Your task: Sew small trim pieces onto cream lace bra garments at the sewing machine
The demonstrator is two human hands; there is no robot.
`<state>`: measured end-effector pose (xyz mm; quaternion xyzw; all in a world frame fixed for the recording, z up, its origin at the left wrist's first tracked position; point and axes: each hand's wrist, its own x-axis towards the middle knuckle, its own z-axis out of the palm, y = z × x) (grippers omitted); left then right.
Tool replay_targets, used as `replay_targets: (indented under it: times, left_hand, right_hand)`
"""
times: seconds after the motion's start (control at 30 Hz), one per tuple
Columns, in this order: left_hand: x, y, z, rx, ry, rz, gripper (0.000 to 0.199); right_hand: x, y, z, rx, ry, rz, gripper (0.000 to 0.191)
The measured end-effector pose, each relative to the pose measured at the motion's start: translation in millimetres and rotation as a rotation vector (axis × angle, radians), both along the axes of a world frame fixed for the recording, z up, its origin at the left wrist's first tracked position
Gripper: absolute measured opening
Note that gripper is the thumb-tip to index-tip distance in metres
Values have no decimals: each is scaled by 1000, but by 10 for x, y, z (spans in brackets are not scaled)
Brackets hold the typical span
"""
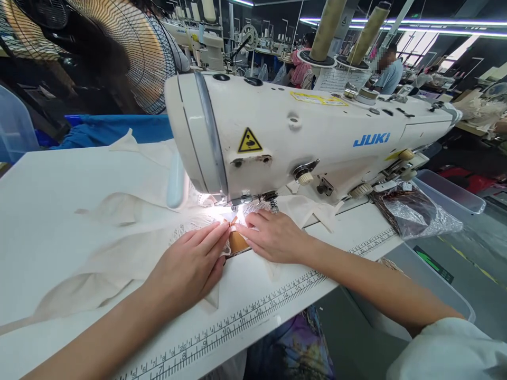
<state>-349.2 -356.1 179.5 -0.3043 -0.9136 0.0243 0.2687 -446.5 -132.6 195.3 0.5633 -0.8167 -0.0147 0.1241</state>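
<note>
Under the needle area of the white JUKI sewing machine (301, 121), a small orange bow (233, 221) lies on white lace (194, 224) in bright light. My left hand (194, 261) comes in from the left, its fingers together and their tips pinching at the bow's left side. From the right, my right hand (273, 235) has bent fingers over the work, with its fingertips gripping the bow's other side. My left thumb is partly hidden beneath the hand. Cream fabric pieces (114, 264) trail from the lace across the table to the left.
The white table (51, 211) has a printed ruler (237, 322) along its front edge. A light-blue object (175, 182) stands beside the machine head. To the right are a plastic-wrapped bundle (415, 208) and a clear bin (451, 190). A fan (134, 58) stands behind, and people sit farther back.
</note>
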Motion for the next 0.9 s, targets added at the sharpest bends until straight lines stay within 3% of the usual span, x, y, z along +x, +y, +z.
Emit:
replay_targets:
  times: [0.33, 0.9]
  left_hand:
    - [-145, 0, -1, 32, 15, 18, 39]
    - [-242, -59, -28, 52, -82, 25, 42]
  right_hand:
    - [-232, 1, 89, 119, 44, -2, 39]
    - [-299, -4, 142, 127, 67, -6, 35]
